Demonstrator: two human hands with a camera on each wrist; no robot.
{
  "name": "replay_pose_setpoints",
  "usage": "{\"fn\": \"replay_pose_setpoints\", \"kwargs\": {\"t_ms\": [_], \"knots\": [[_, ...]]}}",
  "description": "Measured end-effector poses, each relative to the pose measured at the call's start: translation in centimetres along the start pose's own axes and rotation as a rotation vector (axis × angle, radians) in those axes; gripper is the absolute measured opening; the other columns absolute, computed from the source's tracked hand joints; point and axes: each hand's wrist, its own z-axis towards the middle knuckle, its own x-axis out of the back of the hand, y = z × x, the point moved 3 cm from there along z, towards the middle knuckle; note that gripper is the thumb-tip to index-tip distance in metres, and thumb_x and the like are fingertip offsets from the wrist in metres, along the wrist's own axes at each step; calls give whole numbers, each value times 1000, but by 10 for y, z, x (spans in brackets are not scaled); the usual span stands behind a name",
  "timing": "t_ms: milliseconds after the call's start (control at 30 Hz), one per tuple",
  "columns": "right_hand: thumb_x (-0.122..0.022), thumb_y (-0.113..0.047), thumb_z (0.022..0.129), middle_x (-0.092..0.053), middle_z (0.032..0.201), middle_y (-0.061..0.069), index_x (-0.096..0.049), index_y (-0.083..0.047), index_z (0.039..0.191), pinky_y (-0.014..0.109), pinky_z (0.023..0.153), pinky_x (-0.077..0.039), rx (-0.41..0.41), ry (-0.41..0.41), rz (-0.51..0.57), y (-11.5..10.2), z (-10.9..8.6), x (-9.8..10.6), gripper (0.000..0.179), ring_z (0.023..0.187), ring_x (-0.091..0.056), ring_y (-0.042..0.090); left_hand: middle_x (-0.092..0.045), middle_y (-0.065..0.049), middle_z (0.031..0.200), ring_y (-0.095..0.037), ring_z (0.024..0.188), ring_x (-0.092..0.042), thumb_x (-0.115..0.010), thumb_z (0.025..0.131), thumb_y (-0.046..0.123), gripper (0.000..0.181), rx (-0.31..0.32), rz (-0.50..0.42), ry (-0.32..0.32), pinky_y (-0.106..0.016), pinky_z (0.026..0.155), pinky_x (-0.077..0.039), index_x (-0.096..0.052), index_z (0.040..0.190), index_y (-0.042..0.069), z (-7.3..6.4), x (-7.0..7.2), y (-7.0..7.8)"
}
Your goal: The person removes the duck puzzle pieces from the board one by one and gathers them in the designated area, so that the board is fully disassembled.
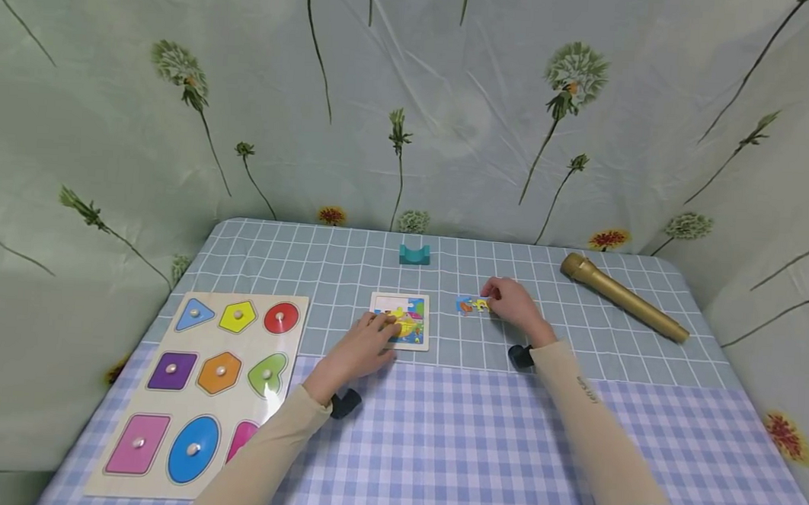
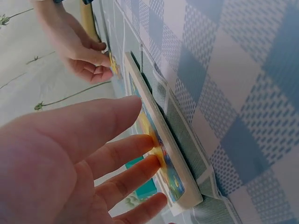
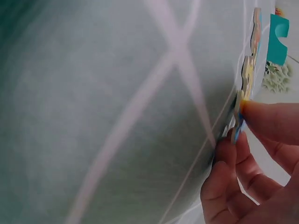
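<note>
A small square picture puzzle (image 1: 391, 304) lies in its wooden tray on the grey tablecloth, with a bare patch at its upper left. My left hand (image 1: 364, 344) rests its fingertips on the puzzle, its fingers fairly straight in the left wrist view. To the right, my right hand (image 1: 517, 304) pinches a jigsaw piece (image 3: 238, 114) between thumb and fingers, tilted up on edge close over the cloth. Other loose jigsaw pieces (image 1: 466, 305) lie just left of that hand, one of them (image 3: 247, 74) right beside the pinched piece in the right wrist view.
A large wooden shape board (image 1: 298, 319) with several coloured knobbed pieces lies at the left, partly under the left forearm. Behind the puzzle stands a teal notched block (image 1: 414, 256). A gold microphone (image 1: 623, 297) lies at the right. A flowered curtain (image 1: 464, 156) hangs behind the table.
</note>
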Motion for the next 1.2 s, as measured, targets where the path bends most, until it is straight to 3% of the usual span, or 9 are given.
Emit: {"fn": "replay_pose_setpoints", "kwargs": {"t_ms": [167, 333, 500, 700, 900, 1200], "knots": [[-56, 4, 79, -51, 82, 12, -61, -1, 93, 38, 66, -40, -12, 11, -69, -5, -1, -1, 16, 76, -47, 26, -46, -18, 136, -36, 122, -42, -61, 94, 20, 41, -20, 5, 23, -50, 101, -35, -55, 131, 4, 2, 0, 0], [-57, 5, 80, -54, 86, 13, -62, 1, 95, 41, 71, -44, 91, 45, 26, -27, 0, -6, 16, 80, -52, 28, -47, -19, 125, -34, 107, -47, -63, 93, 19, 41, -83, 45, 59, -46, 89, -43, -56, 133, 8, 2, 0, 2], [-61, -1, 88, -57, 97, 13, -64, -1, 109, 41, 78, -45, 220, -49, 98, -63, 6, -28, 22, 86, -55, 27, -46, -18, 118, -34, 100, -45, -63, 93, 21, 38, -97, 95, 83, -43, 82, -45, -59, 129, 9, 3, -1, 5], [-65, -9, 90, -54, 112, 14, -64, -9, 122, 45, 87, -43, 276, -135, -30, -91, 12, -49, 32, 102, -50, 30, -48, -17, 126, -37, 105, -48, -63, 93, 24, 38, -130, 151, 85, -44, 87, -45, -60, 127, 8, 6, -2, 5], [-63, -9, 90, -53, 119, 14, -70, -14, 113, 47, 92, -40, 315, -166, -103, -96, 17, -56, 24, 110, -47, 32, -51, -16, 136, -31, 117, -53, -63, 93, 24, 42, -206, 189, 76, -49, 99, -34, -59, 128, 2, 7, -2, 6], [-61, -1, 88, -52, 123, 16, -71, -11, 102, 50, 97, -36, 335, -192, -34, -95, 18, -56, 20, 116, -44, 36, -49, -15, 138, -39, 122, -47, -63, 93, 22, 46, -155, 138, 28, -49, 102, -32, -55, 132, 0, 8, -1, 8]]}}
